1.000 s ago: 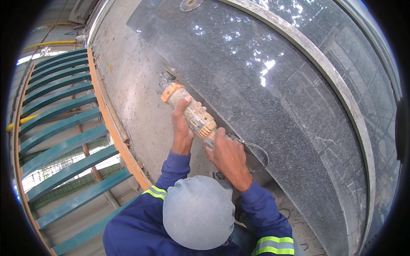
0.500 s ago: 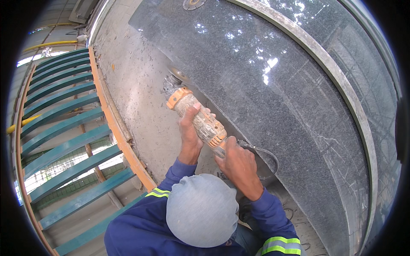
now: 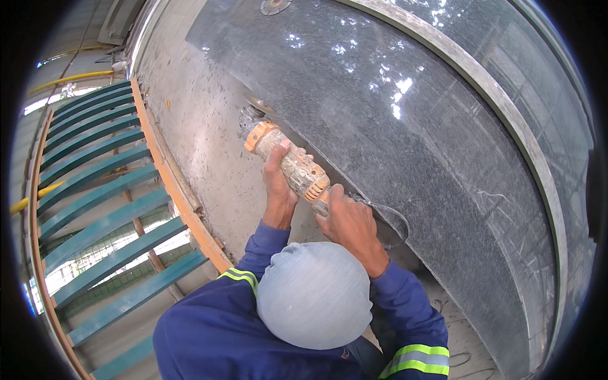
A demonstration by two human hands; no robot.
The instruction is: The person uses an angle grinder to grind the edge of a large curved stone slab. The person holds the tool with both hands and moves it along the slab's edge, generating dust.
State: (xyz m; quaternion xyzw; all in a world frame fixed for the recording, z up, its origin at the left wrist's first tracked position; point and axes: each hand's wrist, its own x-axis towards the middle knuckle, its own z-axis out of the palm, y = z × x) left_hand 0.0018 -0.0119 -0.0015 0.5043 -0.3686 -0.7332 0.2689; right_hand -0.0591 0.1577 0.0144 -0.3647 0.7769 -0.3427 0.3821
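My left hand point(image 3: 280, 177) wraps round the dusty body of an orange angle grinder point(image 3: 291, 163), with the thumb on top. My right hand point(image 3: 347, 225) grips the grinder's rear end, where a cord point(image 3: 399, 221) loops out to the right. The tool's cutting disc point(image 3: 259, 104) is at the near long edge of a polished dark grey granite slab point(image 3: 411, 177), blurred and partly hidden by the tool's head. A pale dusty floor point(image 3: 196, 133) lies beneath the tool.
A railing of teal slats in an orange frame point(image 3: 174, 183) runs along the left. A loose disc point(image 3: 275, 6) lies on the slab's far part. A pale strip point(image 3: 481, 85) curves along the slab's right side. A grey cloth-covered head point(image 3: 313, 291) and blue sleeves fill the lower middle.
The grinder and both hands first shifted slightly right and down, then a little up in the picture. The grip is unchanged. The grey head covering has moved up and right.
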